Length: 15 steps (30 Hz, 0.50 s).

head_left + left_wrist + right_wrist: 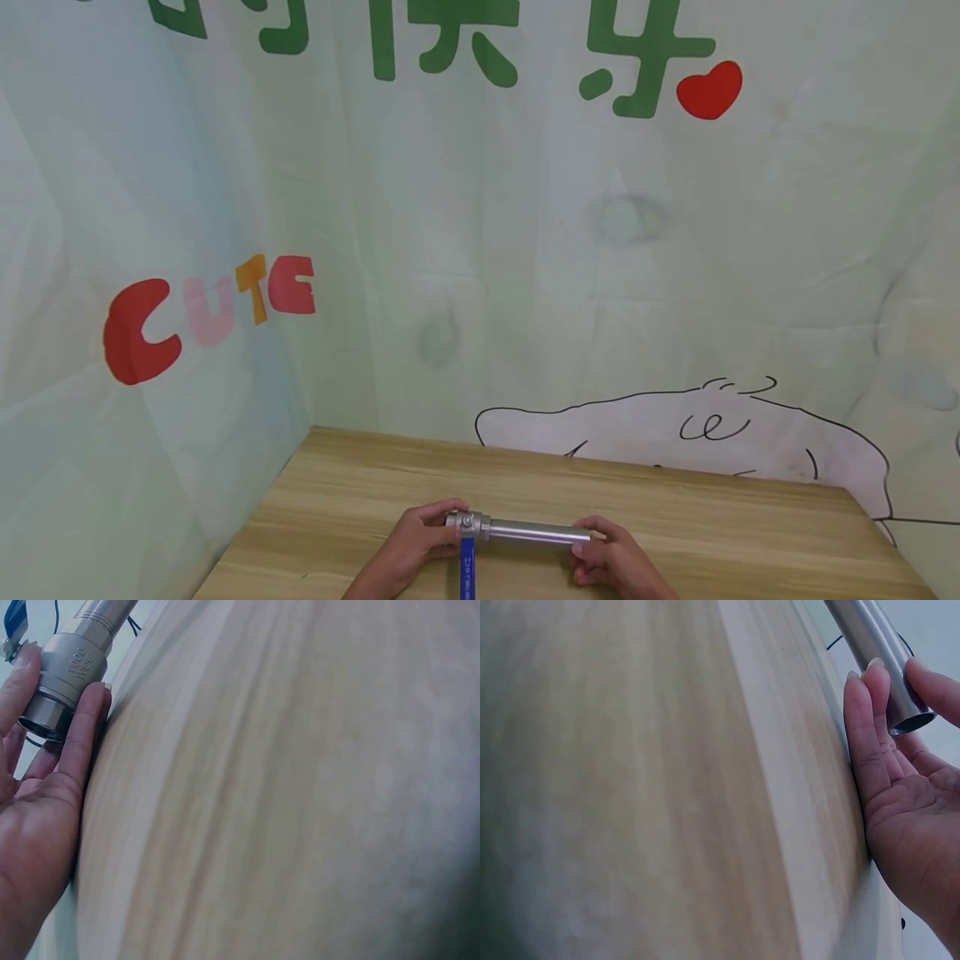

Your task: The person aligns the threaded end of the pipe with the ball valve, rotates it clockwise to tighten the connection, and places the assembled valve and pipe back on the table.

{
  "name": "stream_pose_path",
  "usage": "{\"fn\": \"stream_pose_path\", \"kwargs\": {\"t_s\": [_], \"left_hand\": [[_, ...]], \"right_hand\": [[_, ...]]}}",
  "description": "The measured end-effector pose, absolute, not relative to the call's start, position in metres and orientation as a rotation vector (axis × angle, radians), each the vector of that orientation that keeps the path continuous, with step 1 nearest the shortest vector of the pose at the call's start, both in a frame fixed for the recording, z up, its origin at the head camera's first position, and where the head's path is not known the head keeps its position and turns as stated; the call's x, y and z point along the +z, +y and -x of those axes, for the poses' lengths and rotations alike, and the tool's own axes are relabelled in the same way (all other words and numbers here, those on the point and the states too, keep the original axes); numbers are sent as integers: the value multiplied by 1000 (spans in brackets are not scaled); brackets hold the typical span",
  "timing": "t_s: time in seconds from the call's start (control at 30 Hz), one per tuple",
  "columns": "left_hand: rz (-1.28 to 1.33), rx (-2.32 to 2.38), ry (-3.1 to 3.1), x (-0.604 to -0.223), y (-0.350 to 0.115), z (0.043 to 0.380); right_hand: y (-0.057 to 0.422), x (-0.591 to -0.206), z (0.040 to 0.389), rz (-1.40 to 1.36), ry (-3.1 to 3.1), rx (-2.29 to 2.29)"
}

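A metal ball valve (468, 523) with a blue lever handle (467, 567) is joined to a shiny metal pipe (536, 533), which extends to the right. My left hand (405, 546) grips the valve end between thumb and fingers. At the pipe's far right end, my right hand (615, 557) pinches the tube. The left wrist view shows raised lettering on the valve body (71, 667) and its open threaded end. In the right wrist view the hollow end of the pipe (881, 664) lies between the thumb and fingers.
Both hands are low over a wood-grain table (375, 475). A pale fabric backdrop (525, 250) with printed letters and a cartoon drawing rises behind the table and along its left side.
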<state>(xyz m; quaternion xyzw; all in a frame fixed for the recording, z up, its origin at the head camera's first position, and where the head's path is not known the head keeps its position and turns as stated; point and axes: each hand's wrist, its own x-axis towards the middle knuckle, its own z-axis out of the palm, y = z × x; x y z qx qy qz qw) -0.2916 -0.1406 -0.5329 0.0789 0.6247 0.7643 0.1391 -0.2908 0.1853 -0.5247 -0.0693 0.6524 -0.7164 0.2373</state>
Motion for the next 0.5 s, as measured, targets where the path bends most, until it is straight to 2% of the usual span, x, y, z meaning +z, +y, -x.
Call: {"fn": "stream_pose_path", "kwargs": {"t_s": [0.5], "left_hand": [[-211, 2219, 1814, -532, -139, 292]], "right_hand": [[184, -521, 292, 86, 1812, -1910]]}}
